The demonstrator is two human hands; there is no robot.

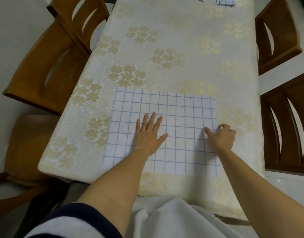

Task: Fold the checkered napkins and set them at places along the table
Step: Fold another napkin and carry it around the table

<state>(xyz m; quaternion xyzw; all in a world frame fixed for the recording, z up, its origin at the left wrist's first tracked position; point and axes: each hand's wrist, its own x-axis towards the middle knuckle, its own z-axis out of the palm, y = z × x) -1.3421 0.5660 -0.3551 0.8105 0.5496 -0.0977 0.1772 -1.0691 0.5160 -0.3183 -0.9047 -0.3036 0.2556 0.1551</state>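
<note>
— Where is the cloth?
— I see the checkered napkin (173, 107) spread flat on the table (165, 40), lower centre of the frame. A folded napkin (226, 1) lies at the top edge.
— And the hands?
— The left hand (147, 134) lies flat on its middle, fingers spread. The right hand (222, 136) sits at its right edge, fingers curled, thumb on the cloth; I cannot tell whether it pinches.

Soft, even light falls from above, and my worktop (182, 48) looks pale and slightly washed out. Shadows are faint. The chairs (44, 71) at the edges bend and blur, and the corners darken.
</note>
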